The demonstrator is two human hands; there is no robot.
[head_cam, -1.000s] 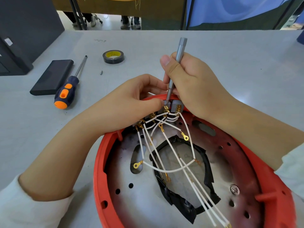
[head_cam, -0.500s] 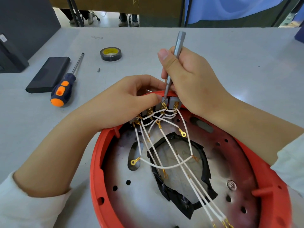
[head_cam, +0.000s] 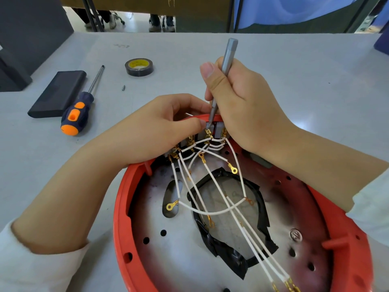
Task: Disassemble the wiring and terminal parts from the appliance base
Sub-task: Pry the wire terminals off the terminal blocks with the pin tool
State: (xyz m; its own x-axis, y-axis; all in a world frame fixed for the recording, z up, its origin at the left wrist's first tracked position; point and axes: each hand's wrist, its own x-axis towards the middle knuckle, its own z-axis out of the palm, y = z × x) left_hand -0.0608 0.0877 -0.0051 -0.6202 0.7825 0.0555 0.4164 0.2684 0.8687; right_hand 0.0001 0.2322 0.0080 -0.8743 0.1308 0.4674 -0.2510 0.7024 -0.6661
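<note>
Now the right hand (head_cam: 237,106) grips a thin grey screwdriver (head_cam: 226,66), tip on a terminal of the grey terminal block (head_cam: 210,133) at the far rim of the red appliance base (head_cam: 122,207). The left hand (head_cam: 160,127) pinches beside it. Keep the driver upright, press firmly, and steady the block so the tip does not slip into the white wires (head_cam: 212,211).

Two bare forearms come in from the near corners, both with white sleeves pushed up toward the elbows. The left sleeve (head_cam: 42,268) looks soft and a bit bunched at the cuff. The right sleeve (head_cam: 372,199) only peeks in at the edge. No gloves on either hand.
</note>
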